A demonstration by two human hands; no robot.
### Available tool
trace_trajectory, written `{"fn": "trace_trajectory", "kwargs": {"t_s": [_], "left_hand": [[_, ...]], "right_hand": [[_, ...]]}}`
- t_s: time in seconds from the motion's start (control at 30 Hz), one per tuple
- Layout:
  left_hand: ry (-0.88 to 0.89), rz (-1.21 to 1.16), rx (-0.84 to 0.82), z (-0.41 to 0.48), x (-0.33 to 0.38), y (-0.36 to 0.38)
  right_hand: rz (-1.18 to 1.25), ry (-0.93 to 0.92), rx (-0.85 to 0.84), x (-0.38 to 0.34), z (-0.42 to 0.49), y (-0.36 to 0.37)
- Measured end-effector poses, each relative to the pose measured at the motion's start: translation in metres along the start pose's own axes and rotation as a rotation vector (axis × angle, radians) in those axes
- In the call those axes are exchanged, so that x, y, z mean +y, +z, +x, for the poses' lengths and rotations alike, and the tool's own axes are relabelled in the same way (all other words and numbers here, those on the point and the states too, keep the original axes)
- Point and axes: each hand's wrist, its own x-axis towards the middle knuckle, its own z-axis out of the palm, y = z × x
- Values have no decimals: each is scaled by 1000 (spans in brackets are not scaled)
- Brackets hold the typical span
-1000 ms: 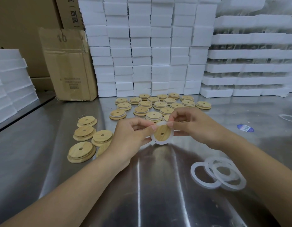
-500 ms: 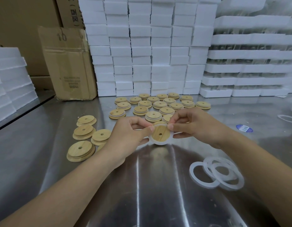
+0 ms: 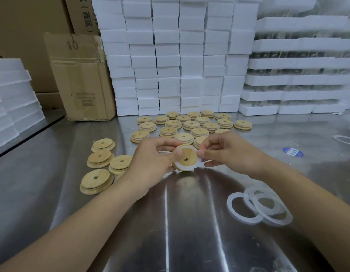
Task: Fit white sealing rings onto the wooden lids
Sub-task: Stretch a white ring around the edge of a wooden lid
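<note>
Steel tabletop (image 3: pixel 170 232), reflective, backed by a wall of stacked white foam blocks (image 3: pixel 170 55); a worn cardboard box (image 3: pixel 80 79) is seen at the rear left, with foam trays (image 3: pixel 299 75) stacked at the right. Head view: one wooden lid (image 3: pixel 187 157) is held just above the tabletop at centre, tilted toward the camera, its centre hole visible. A white sealing ring (image 3: pixel 178 164) is seated around most of its raised step. The left hand (image 3: pixel 152 160) is curled round the lid's left edge, grip clamped on the lid, thumb laid on the ring. The right hand (image 3: pixel 229 152) is set at the lid's right edge, grip pinched together on the ring between thumb and forefinger. Bare lids (image 3: pixel 97 180) are scattered at the left, some overlapping. A larger cluster of lids (image 3: pixel 190 124) is laid out behind the hands, white edging visible on several. Loose rings (image 3: pixel 229 205) are heaped at the near right, overlapping. A blue sticker (image 3: pixel 293 152) is noted further right.
</note>
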Motion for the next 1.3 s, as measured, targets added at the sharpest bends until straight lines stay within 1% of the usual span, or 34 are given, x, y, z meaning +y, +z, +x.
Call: {"fn": "trace_trajectory", "kwargs": {"t_s": [0.1,0.23,0.3,0.37,0.43,0.5,0.53,0.63,0.7,0.8,0.87,1.03,1.17,1.3], "left_hand": [[-57,-109,-12,-1,-1,-3],[-71,-156,-13,0,-2,-3],[-76,-209,-5,0,-2,-3],[-76,-291,12,2,-1,-4],[-53,-402,24,4,1,-6],[-29,-487,12,4,3,-6],[-25,-504,-2,3,3,-5],[-31,-470,-49,1,5,-3],[-9,-360,-67,0,7,-2],[83,-118,-85,-3,9,0],[108,-53,-94,-6,9,2],[117,-89,-38,-6,10,2],[117,-90,4,-6,10,5],[163,-66,33,-7,9,6]], "right_hand": [[-20,0,-33,1,0,1],[-88,1,-63,2,-1,-2],[-91,3,-52,1,-2,-2],[-28,5,-9,-2,-3,0],[108,-1,26,-8,-4,2],[228,-12,54,-16,-5,4],[244,-22,80,-19,-5,6],[129,-81,208,-22,-5,11],[10,-162,281,-24,-6,15],[-120,-312,285,-28,-9,17],[-148,-354,262,-29,-11,19],[-135,-328,295,-27,-10,19],[-128,-330,283,-27,-10,21],[-131,-337,267,-25,-10,24]]}}
